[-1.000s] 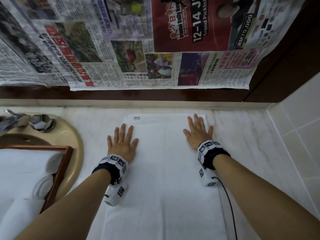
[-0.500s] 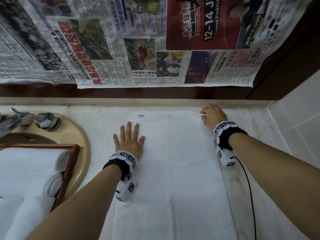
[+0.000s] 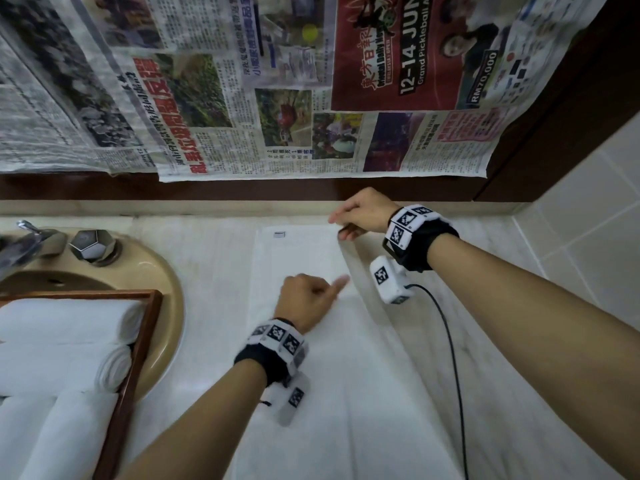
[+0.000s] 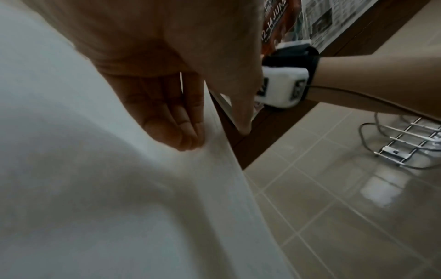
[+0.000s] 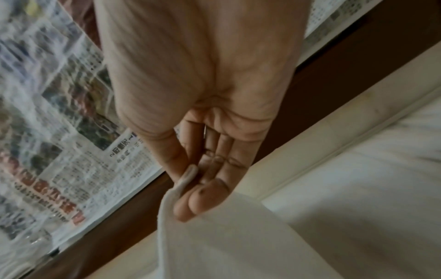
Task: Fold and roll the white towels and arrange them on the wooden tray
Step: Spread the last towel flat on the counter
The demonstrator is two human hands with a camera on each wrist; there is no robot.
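Note:
A white towel (image 3: 346, 393) lies lengthwise on the marble counter (image 3: 502, 341). My right hand (image 3: 341, 226) pinches its far right corner (image 5: 188, 175) between thumb and fingers and holds it up off the counter, so the right edge rises in a band. My left hand (image 3: 329, 289) sits mid-towel with its fingers (image 4: 186, 136) curled against the raised side and its thumb just behind the edge. At the left stands the wooden tray (image 3: 138, 337), which holds rolled white towels (image 3: 69, 323).
The tray rests over a beige sink (image 3: 166, 289) with a faucet (image 3: 34, 237) and knob (image 3: 91, 244). Newspaper (image 3: 277, 98) covers the wall behind. A tiled wall (image 3: 588, 237) closes the right side. A black cable (image 3: 450, 358) trails from my right wrist. A wire rack (image 4: 405, 139) shows on the tiles.
My right hand went from lying flat on the towel to its far right corner, then lifted that corner leftward. My left hand curled and moved right to the raised edge.

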